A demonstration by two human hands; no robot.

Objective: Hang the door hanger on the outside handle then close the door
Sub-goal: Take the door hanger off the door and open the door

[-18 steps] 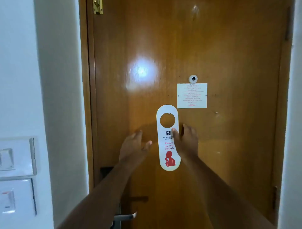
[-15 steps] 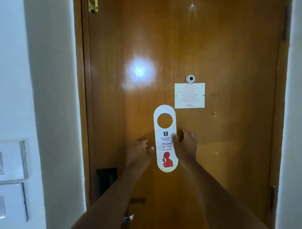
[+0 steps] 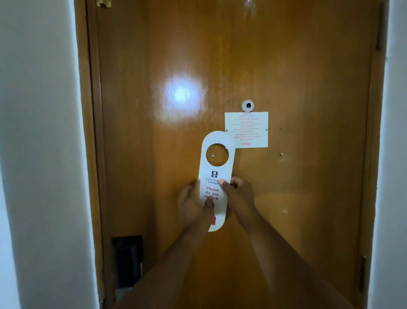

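A white door hanger [image 3: 217, 167] with a round hole and red "Please do not disturb" lettering is upright in front of the shut wooden door [image 3: 286, 66]. My left hand [image 3: 193, 207] grips its lower left side, thumb across the lettering. My right hand [image 3: 239, 196] pinches its right edge at mid-height. A small screw on the door shows through the hole. The black lock plate [image 3: 127, 260] sits at the door's lower left edge; the handle is hidden behind my left forearm.
A peephole [image 3: 247, 105] and a white notice [image 3: 246, 129] are fixed to the door above the hanger. White walls [image 3: 37, 132] flank the frame on both sides. A brass fitting [image 3: 103, 3] shows at the top left.
My left hand has closed on the hanger, which it was not touching before. The hanger has tilted slightly right. The view has shifted, and the wall switches at left are out of sight.
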